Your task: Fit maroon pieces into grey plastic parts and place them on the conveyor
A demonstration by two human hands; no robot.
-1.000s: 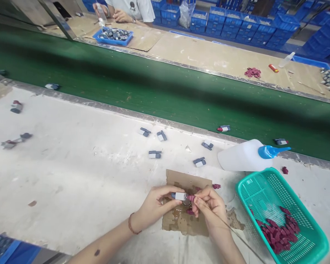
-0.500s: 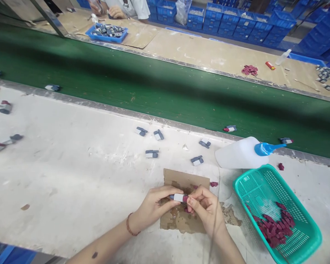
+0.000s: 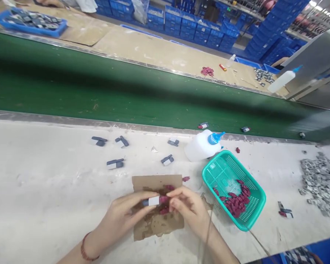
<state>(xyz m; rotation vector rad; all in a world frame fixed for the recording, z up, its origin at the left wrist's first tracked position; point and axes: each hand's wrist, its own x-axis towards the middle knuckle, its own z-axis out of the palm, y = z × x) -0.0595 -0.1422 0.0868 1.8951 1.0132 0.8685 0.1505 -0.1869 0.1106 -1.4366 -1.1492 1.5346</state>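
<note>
Between the thumb and fingers of my left hand is a small blue-and-grey plastic part, its pale flat face upward. A small maroon plastic piece sits at the part's right end. My right hand has its fingertips pinched at the far tip of this maroon piece. Both hands are over a stained piece of brown cardboard. Further maroon pieces lie on the cardboard, partly hidden by the fingers.
A green basket of maroon pieces stands to the right, behind it a white bottle with blue nozzle. Several blue-grey parts lie on the white table. Beyond runs a green conveyor belt. A heap of grey pieces lies far right.
The view has swung to the right, bringing the heap of grey pieces into sight. Both hands stay over the cardboard around the same part, and more of the maroon piece shows between them.
</note>
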